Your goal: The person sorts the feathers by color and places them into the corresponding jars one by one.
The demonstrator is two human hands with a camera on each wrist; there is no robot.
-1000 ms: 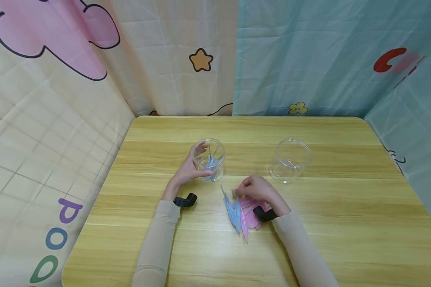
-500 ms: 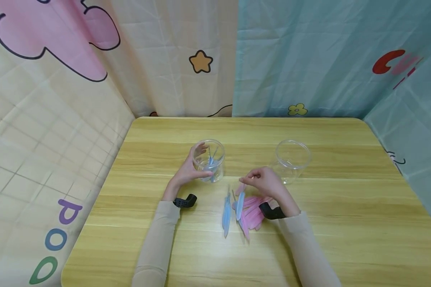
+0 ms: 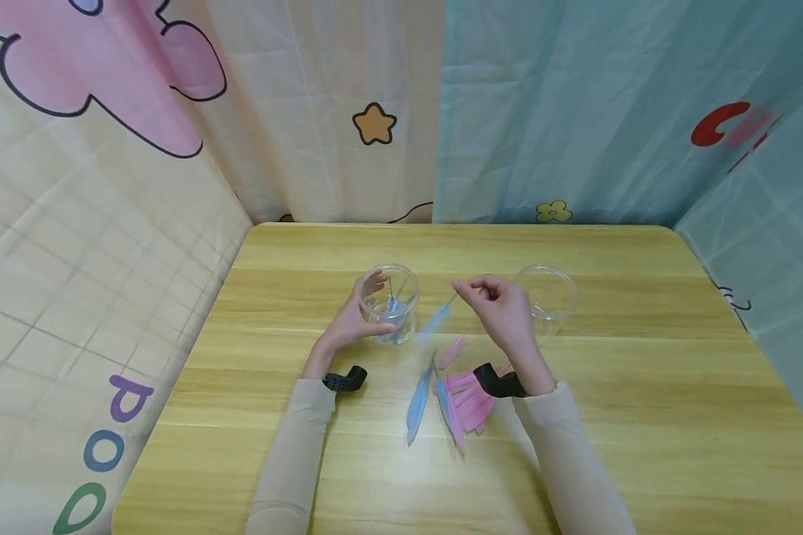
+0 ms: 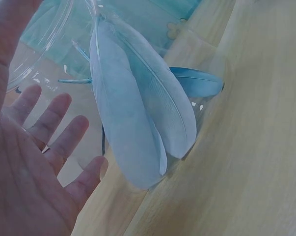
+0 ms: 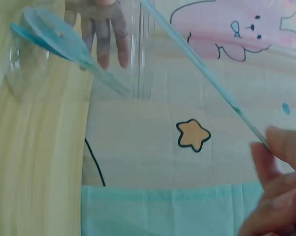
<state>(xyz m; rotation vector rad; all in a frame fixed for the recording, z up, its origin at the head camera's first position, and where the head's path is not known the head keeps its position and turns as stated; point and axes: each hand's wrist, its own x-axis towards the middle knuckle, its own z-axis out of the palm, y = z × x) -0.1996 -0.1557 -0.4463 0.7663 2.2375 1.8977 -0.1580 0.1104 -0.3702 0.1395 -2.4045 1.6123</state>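
My left hand (image 3: 346,325) holds a clear jar (image 3: 408,318) from its left side, thumb at the front and fingers behind. Blue feathers (image 4: 123,108) stand in that jar, quills upward. Just right of it, my right hand (image 3: 508,312) pinches a single blue feather (image 3: 435,321) by the quill tip between thumb and forefinger, vane hanging down-left above the table. The right wrist view shows its quill (image 5: 206,73) running from the fingertips to the top edge. Below lie more blue feathers (image 3: 418,409) and a fan of pink feathers (image 3: 470,405), partly hidden by the right wrist.
A second clear jar (image 3: 554,318) stands to the right, partly behind the right hand. One pink feather (image 3: 451,353) lies apart from the pile. Printed curtains (image 3: 401,163) close off the back and sides of the wooden table (image 3: 642,416).
My right hand has lifted a blue feather from the pile and moved up and away toward the jars. The remaining blue feathers have shifted apart. My left hand stays on the jar.
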